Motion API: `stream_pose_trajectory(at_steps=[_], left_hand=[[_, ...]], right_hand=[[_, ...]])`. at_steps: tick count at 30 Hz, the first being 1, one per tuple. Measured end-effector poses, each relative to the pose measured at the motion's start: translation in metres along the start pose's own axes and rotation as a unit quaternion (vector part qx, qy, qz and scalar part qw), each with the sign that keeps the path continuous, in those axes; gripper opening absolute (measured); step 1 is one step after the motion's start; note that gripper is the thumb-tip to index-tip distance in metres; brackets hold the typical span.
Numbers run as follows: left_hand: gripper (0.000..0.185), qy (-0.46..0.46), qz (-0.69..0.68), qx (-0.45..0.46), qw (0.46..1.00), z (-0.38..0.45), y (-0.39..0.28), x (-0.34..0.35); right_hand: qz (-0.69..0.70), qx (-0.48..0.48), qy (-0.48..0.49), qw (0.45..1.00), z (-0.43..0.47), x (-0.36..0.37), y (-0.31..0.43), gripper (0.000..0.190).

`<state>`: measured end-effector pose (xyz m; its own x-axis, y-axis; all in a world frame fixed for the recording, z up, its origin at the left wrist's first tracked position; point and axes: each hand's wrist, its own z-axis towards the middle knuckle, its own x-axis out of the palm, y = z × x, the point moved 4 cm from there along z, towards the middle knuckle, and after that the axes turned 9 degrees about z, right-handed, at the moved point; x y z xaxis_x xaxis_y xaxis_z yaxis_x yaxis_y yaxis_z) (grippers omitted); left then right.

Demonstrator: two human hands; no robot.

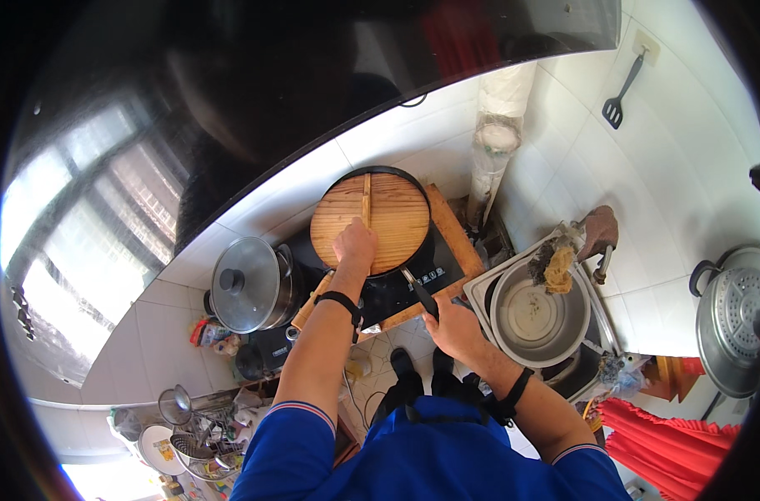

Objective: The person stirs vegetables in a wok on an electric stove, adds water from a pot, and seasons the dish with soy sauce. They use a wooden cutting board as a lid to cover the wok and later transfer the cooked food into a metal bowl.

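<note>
A round wooden lid (395, 219) covers most of a black wok (431, 216), whose dark rim shows around it. My left hand (355, 243) grips the near end of the wooden bar that runs across the lid's top. Below and to the right, my right hand (453, 325) is closed around the wok's black handle (422, 294). Under the wok lies a black induction cooktop (439, 260) with touch symbols along its front, set beside a wooden board edge (453, 228). The inside of the wok is hidden by the lid.
A glass-lidded pot (245, 285) stands left of the wok. To the right, a large metal basin (540, 313) sits in the sink beneath a cloth-wrapped faucet (598, 232). A dark range hood (292, 81) overhangs the stove. A slotted spatula (618, 103) hangs on the tiled wall.
</note>
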<state>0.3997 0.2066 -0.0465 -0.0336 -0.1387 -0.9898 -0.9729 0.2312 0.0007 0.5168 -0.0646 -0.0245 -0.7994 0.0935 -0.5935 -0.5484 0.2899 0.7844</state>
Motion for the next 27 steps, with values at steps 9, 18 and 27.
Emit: stream_pose_trajectory(at_steps=[9,18,27], left_hand=[[0.038,0.021,-0.029,-0.02,0.999,-0.007,0.008,0.0],[0.04,-0.177,-0.24,0.132,0.945,-0.087,0.013,-0.034],[0.034,0.036,-0.426,0.148,0.892,-0.276,0.073,0.025]], right_hand=[[-0.014,0.027,0.035,0.999,0.002,-0.001,0.004,0.045],[0.091,0.107,-0.009,0.99,-0.034,-0.029,-0.001,0.053],[0.022,0.102,-0.087,0.991,-0.164,-0.011,-0.03,0.05]])
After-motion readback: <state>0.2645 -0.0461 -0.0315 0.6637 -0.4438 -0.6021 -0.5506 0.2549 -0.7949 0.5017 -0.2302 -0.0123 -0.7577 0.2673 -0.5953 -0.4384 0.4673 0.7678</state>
